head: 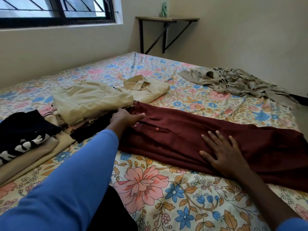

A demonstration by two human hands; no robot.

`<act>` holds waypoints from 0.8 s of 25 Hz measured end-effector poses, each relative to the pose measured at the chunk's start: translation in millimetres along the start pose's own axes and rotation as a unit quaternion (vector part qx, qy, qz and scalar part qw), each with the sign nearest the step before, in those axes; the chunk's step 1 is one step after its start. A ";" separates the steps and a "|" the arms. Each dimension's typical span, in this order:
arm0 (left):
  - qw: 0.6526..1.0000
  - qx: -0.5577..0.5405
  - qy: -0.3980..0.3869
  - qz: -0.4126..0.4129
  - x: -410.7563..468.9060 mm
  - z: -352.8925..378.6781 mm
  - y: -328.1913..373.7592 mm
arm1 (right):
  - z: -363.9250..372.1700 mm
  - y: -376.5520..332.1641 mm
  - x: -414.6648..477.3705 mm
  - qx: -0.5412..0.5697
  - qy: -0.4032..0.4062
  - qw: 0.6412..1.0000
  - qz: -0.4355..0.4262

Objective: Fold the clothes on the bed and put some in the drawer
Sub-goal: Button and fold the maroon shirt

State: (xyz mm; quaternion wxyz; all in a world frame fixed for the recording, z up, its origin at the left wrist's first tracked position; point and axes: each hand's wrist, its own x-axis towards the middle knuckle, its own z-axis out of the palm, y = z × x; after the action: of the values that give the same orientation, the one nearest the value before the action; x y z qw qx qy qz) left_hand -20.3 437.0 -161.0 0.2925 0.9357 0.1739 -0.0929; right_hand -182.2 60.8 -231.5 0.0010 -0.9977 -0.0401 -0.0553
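A dark maroon garment [191, 139] with small pink buttons lies folded into a long strip across the bed [150, 189], which has a floral sheet. My left hand [125, 116] rests flat on its left end, fingers straight, beside a stack of folded clothes. My right hand [223, 154] presses flat on the middle of the garment with fingers spread. A folded beige shirt [146, 89] lies behind. A crumpled grey-green garment [238, 82] lies unfolded at the far right.
A pile of folded beige clothes [90, 100] sits left of the maroon garment. A second stack topped by a black printed piece [25, 135] is at the near left. A wall shelf [166, 20] and a window [56, 10] stand behind the bed.
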 end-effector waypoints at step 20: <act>0.963 -0.237 -0.097 0.090 -78.1 -10.6 121.7 | -35.5 7.9 -19.4 0.407 0.161 0.894 0.099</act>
State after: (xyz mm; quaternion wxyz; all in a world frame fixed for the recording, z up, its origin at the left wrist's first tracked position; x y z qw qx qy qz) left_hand -45.4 328.5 -68.1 0.5281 0.8382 0.0765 -0.1123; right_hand -204.7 51.1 -198.3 0.4185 -0.8864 0.0402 -0.1935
